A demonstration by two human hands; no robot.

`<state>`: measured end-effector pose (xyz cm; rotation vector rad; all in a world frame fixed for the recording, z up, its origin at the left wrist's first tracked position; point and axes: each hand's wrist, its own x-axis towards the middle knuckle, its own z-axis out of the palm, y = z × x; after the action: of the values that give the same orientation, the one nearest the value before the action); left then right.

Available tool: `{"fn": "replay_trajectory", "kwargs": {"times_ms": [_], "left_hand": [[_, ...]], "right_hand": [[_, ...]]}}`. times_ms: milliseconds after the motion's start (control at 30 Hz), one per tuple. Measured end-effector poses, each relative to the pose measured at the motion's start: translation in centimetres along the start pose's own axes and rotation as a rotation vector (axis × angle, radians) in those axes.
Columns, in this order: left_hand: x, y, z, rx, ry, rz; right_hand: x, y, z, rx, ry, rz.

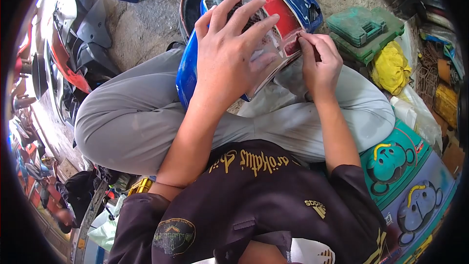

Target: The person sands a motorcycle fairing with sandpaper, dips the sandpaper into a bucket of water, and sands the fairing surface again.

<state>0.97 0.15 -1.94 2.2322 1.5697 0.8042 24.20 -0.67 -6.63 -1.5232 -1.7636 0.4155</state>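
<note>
Evidently the work on this panel (284, 15) is partway along, as I judge it: the big red section and the blue end beyond it look settled, while the dull red patch (291, 46) on the right edge looks uneven and seems to be the part in hand. What is left, I would guess, is that patch and perhaps the scuffed, speckled stretch beneath my left fingers, though my own spread hand hides too much of it to be sure. The panel lies tilted over my crossed legs (132, 112), its far end in front of the dark tub (182, 17) — whether it leans on the rim I can't tell. My left grip (222, 51) is wide apart, fingers fanned across the middle of the panel, so the surface is directly under it; whether every fingertip touches, I can't make out. My right grip (322, 61) is closed in a pinch, thumb against forefinger, right at the upper corner of the patch — but whether a sliver of its edge is caught between them is too small to see. So the panel sits below my left palm and just to the left of my right knuckles, with the green case (354, 29) and yellow bag (392, 68) off beyond my right side.
</note>
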Motion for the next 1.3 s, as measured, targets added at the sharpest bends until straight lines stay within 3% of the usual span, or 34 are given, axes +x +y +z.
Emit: {"fn": "replay_trajectory", "kwargs": {"times_ms": [233,300,433,533,667,700,833,933,1000,1300], "left_hand": [[-0.1,0.0,0.0,0.017,-0.001,0.008],[-0.2,-0.2,0.2,-0.006,0.009,0.019],[-0.1,-0.2,0.2,-0.017,0.011,0.018],[-0.2,-0.2,0.2,-0.001,0.012,0.028],[-0.2,-0.1,0.4,-0.008,0.019,0.026],[-0.2,-0.1,0.4,-0.003,0.018,0.031],[0.0,0.1,0.0,0.029,0.002,0.007],[-0.2,-0.2,0.4,0.014,0.023,0.04],[0.0,-0.3,0.4,0.005,0.029,0.042],[-0.1,-0.1,0.5,0.006,0.025,0.037]], "right_hand": [[0.2,1.1,-0.2,-0.055,-0.039,-0.049],[0.5,1.7,-0.3,-0.038,-0.023,0.086],[0.0,-0.6,0.1,0.012,-0.045,-0.135],[1.1,1.7,-0.2,0.019,-0.039,-0.019],[0.4,1.0,-0.6,0.0,-0.102,-0.118],[0.9,1.5,-0.6,-0.012,-0.074,-0.02],[0.4,-0.6,-0.1,0.009,-0.071,-0.169],[1.6,2.1,-0.5,-0.022,-0.069,-0.056],[1.1,0.9,-0.6,-0.027,-0.121,-0.177],[0.9,1.4,-0.8,-0.062,-0.125,-0.151]]}}
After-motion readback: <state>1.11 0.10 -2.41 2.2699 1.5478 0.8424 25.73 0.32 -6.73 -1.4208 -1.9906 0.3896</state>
